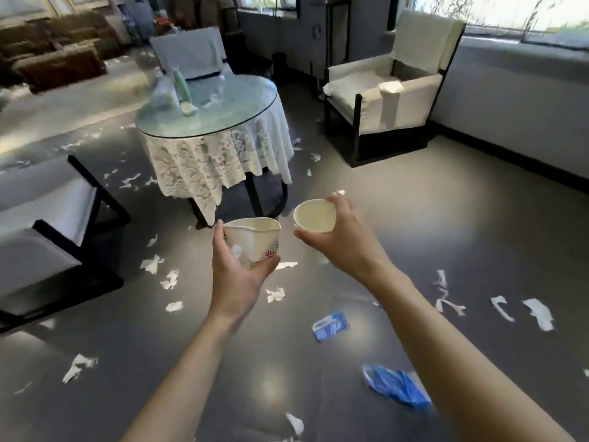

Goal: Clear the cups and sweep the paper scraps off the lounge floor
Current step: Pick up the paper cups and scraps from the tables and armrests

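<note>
Both hands up over the floor (446,237), one paper cup each. Left hand (237,279) wrapped round the lower half of the dented cup (255,239): white, rim crushed inward on one side so the mouth has a crease, red and teal leaf print near the base, inside looks empty. Right hand (349,245) clamped on the plain cup (315,215) from its right side, fingers curled round the wall; this one is off-white, rim round and undamaged, mouth tilted toward the camera, nothing visible inside. The cups sit side by side, close but apart, both in front of the round glass-topped table (242,122) with the lace cloth. Paper scraps (153,263) are white, torn, irregular, and scattered across the dark grey floor: a cluster below the left hand, more round the table legs, longer strips at far right. A blue-and-white wrapper (330,326) lies below the right forearm, a crumpled blue plastic bag (396,390) nearer the camera. White armchair (382,100) behind right; small white object on its seat, can't tell what
</note>
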Demonstrator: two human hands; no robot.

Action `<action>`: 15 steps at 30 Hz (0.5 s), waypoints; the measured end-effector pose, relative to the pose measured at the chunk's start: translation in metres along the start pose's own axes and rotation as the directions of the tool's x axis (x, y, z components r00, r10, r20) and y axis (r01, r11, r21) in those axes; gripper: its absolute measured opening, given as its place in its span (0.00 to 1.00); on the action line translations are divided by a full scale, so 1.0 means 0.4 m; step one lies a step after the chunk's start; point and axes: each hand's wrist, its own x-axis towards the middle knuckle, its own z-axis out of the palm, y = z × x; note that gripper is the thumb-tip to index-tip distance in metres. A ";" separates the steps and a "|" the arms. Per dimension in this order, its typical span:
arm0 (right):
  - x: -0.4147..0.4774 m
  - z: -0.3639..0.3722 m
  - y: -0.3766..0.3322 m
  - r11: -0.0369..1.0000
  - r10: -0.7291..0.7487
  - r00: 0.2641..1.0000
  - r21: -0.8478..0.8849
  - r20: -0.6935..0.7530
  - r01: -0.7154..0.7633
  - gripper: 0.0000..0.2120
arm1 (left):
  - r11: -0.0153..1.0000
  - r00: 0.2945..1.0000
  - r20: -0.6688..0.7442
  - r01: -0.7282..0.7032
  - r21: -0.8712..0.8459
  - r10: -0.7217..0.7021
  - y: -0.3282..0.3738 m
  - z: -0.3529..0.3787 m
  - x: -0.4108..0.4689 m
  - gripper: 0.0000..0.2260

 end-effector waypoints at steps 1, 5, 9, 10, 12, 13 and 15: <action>0.072 0.024 -0.002 1.000 0.008 1.000 0.006 -0.002 -0.008 0.37 | 1.000 1.000 0.010 0.002 -0.016 -0.002 -0.008 0.009 0.084 0.48; 0.398 0.098 0.024 0.999 0.042 0.999 0.012 -0.030 -0.042 0.37 | 0.997 1.000 0.015 -0.007 -0.071 0.008 -0.045 0.060 0.436 0.46; 0.756 0.138 0.078 0.997 0.069 0.992 -0.019 -0.106 -0.071 0.38 | 0.984 0.993 0.105 -0.026 -0.176 0.045 -0.117 0.144 0.810 0.44; 0.845 0.137 0.087 0.996 0.082 0.988 -0.024 -0.134 -0.086 0.38 | 0.986 0.992 0.114 -0.030 -0.165 0.050 -0.122 0.167 0.906 0.44; 1.020 0.127 0.106 0.993 0.108 0.978 -0.029 -0.178 -0.115 0.37 | 0.989 0.987 0.134 -0.066 -0.135 0.085 -0.123 0.221 1.098 0.45; 1.097 0.120 0.120 0.990 0.129 0.974 -0.038 -0.185 -0.138 0.37 | 0.990 0.985 0.151 -0.062 -0.130 0.082 -0.120 0.254 1.188 0.45; 1.241 0.096 0.147 0.983 0.152 0.967 -0.067 -0.202 -0.168 0.37 | 0.994 0.981 0.180 -0.052 -0.101 0.070 -0.103 0.323 1.350 0.45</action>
